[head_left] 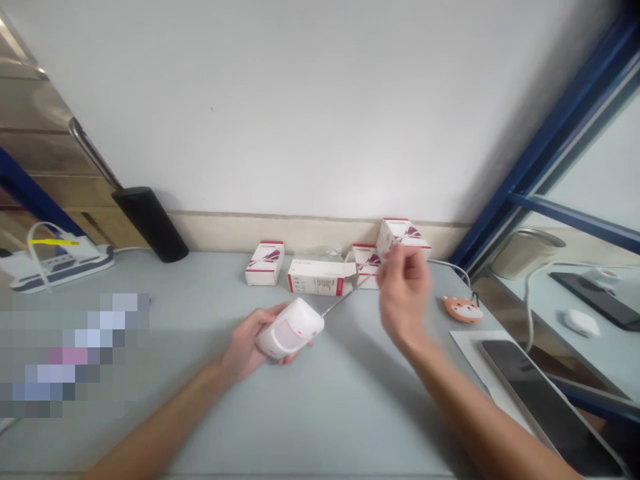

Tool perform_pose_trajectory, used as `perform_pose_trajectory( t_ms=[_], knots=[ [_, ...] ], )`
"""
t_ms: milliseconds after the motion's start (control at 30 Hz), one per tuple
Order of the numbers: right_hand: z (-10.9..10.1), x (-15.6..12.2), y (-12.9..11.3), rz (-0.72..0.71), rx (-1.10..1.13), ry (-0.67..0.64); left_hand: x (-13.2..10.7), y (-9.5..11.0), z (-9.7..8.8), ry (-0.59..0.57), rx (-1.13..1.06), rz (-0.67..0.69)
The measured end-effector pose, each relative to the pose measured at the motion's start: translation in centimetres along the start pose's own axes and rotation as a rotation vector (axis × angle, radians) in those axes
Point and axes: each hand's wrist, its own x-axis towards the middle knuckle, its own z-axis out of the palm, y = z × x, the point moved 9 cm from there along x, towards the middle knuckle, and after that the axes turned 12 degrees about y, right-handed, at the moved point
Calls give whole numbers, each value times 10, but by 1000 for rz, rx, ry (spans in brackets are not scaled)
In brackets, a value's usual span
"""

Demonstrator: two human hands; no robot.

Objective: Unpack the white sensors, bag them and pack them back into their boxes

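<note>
My left hand (250,340) is wrapped round a white motion sensor (287,331), with its curved lens window facing up and a small red mark beside it. A thin metal rod (345,298), which looks like an antenna, runs from the sensor's upper right end to my right hand (406,290). The fingers of that hand are pinched on the rod's far end; motion smears them a little. Behind the sensor lies a white box (320,277) on its side with an open flap. More white and red boxes stand near it: one (265,263) to the left, another (403,233) behind my right hand.
A black cylinder (153,223) and a power strip (63,265) are at the back left. On the right lie an orange animal-faced case (463,309) and a dark phone-like device (540,400) on white sheets. A blue-framed mirror (500,200) borders the right side.
</note>
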Motion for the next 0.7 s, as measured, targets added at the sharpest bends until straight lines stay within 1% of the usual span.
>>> perform_pose_trajectory(
  t_ms=[67,167,233,300,400,467,533,633,667,700],
  knots=[
    [-12,19,-1,-21,21,106,4,-5,1,-84,-41,-121],
    [-20,34,8,-20,-34,170,8,-10,-1,-123,-131,-267],
    [-25,39,14,-24,-72,212,9,-13,-5,-98,-157,-287],
    [-30,43,16,-43,-110,251,4,-16,-7,-109,-155,-298],
    [-42,56,10,-118,-137,310,-8,-23,-7,-131,-198,-358],
    [-52,68,4,-178,-129,338,-18,-29,-3,-154,-247,-431],
    [-60,79,-1,-228,-135,337,-26,-33,4,-196,-316,-508],
    [-68,83,-10,-349,-241,357,-31,-32,16,-243,-375,-520],
    [-71,81,-12,-385,-290,388,-31,-31,19,-257,-379,-511],
    [-75,79,-12,-381,-335,448,-30,-30,21,-268,-379,-509]
  ],
)
